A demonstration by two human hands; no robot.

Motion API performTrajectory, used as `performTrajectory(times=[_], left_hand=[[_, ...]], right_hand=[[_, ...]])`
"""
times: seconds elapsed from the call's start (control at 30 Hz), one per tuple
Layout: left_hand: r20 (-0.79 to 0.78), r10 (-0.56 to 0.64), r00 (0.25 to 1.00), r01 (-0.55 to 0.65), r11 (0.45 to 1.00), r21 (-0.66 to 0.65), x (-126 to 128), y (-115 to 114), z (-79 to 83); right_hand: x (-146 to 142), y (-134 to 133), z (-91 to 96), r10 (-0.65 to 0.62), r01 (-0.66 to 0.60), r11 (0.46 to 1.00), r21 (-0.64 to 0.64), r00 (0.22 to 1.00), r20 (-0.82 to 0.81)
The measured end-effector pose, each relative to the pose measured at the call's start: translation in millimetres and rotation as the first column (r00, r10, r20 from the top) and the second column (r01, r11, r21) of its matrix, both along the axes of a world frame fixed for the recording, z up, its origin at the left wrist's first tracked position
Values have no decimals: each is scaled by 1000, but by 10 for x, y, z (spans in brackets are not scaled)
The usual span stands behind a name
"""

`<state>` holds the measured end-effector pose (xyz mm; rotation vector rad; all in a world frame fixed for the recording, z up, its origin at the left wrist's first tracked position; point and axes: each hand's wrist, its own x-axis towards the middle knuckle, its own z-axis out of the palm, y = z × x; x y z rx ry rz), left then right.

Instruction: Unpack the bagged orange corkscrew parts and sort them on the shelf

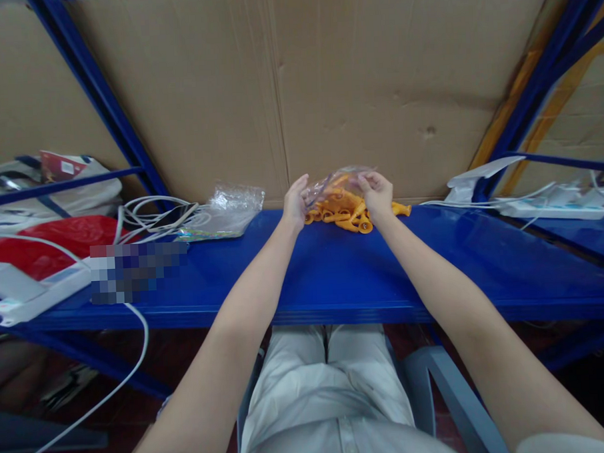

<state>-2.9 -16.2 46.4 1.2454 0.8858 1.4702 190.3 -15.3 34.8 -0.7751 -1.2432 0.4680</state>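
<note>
A clear plastic bag (336,180) is held up between both hands above a pile of small orange plastic parts (342,213) at the back of the blue shelf (334,272). My left hand (295,201) pinches the bag's left edge with its fingers closed on it. My right hand (377,195) grips the bag's right edge the same way. Some orange parts look to be inside or just behind the bag. One orange part (402,210) pokes out to the right of my right hand.
A second crumpled clear bag (228,208) lies left of the hands beside coiled white cables (151,216). A red bag (57,240) and a white box (32,292) sit far left. A white power strip (551,207) lies at right. Cardboard (326,85) backs the shelf.
</note>
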Motion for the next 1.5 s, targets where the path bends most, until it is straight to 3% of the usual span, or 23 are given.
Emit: performTrajectory(times=[0.13, 0.23, 0.4, 0.5, 0.63, 0.83, 0.93, 1.07, 1.23, 1.37, 1.5], left_hand=[[57, -144, 988, 147, 987, -59, -32, -10, -17], [-10, -217, 976, 215, 973, -88, -21, -22, -66], [-328, -187, 926, 180, 982, -51, 54, -108, -150], [-380, -145, 914, 151, 988, -14, 78, -146, -159], [-326, -7, 945, 18, 999, 31, 95, -118, -133], [-176, 193, 965, -174, 978, 116, 87, 30, -160], [-45, 264, 964, -245, 938, 244, 64, 121, -167], [64, 247, 967, -253, 892, 375, 56, 200, -141], [60, 77, 995, -94, 927, 364, 88, 142, -133], [-10, -121, 993, 120, 958, 259, 67, 45, -171], [-103, -292, 951, 306, 936, 173, 18, -30, -192]], right_hand=[[100, 127, 6, 13, -1, 985, 175, 997, -70], [138, 200, 0, 72, -42, 969, 243, 991, -115], [127, 178, -2, 107, -88, 983, 161, 988, -115], [112, 118, 19, 92, -83, 993, 85, 989, -114], [93, 19, 42, 92, -95, 995, -38, 992, -81], [22, -61, -15, 224, -219, 945, -243, 974, -7], [-13, -12, -26, 205, -205, 960, -192, 979, -17], [-21, 74, 15, 91, -91, 996, -6, 996, -12], [24, 39, 103, -33, 27, 973, 230, 999, 19], [46, -74, 155, -160, 130, 942, 309, 984, 75], [51, -161, 175, -282, 224, 906, 358, 952, 121]])
